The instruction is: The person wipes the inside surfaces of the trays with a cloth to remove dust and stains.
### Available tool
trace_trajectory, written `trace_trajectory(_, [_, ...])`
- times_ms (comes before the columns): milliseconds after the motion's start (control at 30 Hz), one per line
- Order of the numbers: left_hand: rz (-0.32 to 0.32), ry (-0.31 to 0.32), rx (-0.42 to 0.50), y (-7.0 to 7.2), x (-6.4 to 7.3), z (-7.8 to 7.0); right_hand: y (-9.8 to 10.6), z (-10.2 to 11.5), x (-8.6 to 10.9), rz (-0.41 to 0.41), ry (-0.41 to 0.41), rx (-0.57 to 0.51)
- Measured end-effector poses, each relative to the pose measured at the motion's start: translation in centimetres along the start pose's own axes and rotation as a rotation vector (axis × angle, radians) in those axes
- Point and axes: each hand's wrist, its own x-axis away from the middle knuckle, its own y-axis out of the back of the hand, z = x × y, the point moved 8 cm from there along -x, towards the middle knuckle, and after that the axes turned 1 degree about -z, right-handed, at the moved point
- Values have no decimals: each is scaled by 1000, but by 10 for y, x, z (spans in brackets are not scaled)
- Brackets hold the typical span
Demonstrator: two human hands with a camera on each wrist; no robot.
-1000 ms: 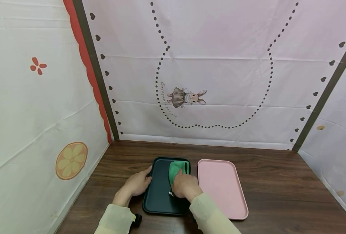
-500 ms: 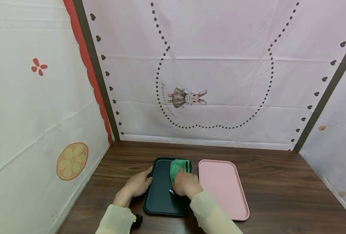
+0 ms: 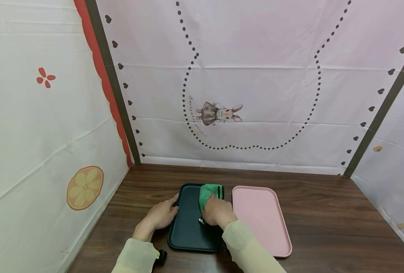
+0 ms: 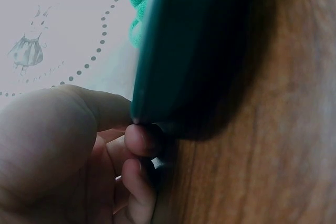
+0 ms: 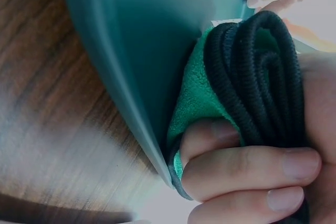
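A dark green tray [image 3: 191, 231] lies on the wooden table. At its left edge, my left hand [image 3: 162, 214] pinches the rim; the left wrist view shows the thumb [image 4: 113, 109] and a fingertip [image 4: 140, 139] meeting there. My right hand [image 3: 218, 213] grips a folded green cloth [image 3: 207, 191] with black edging, pressed over the tray's far right corner. In the right wrist view several fingers curl round the cloth [image 5: 197, 95], its layered dark borders bunched against the palm. A small white label [image 3: 201, 221] pokes out near the hand.
Just right of the green tray lies a pink tray [image 3: 256, 216], partly overlapped by the right sleeve [image 3: 246, 244]. The brown wooden table [image 3: 328, 220] meets printed fabric walls [image 3: 263, 94] at the back and sides.
My right hand and the cloth have slid slightly away from me, toward the tray's far edge. The left hand keeps its place at the rim.
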Motion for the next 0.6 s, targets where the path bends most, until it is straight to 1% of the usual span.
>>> trace_trajectory(167, [1, 5, 10, -2, 0, 1, 2, -1, -1, -4, 5, -6])
trace_trajectory(333, [-3, -1, 12, -2, -1, 1, 2, -1, -2, 8, 5, -1])
trace_trajectory(600, [3, 6, 25, -2, 0, 0, 4, -1, -3, 17, -3, -3])
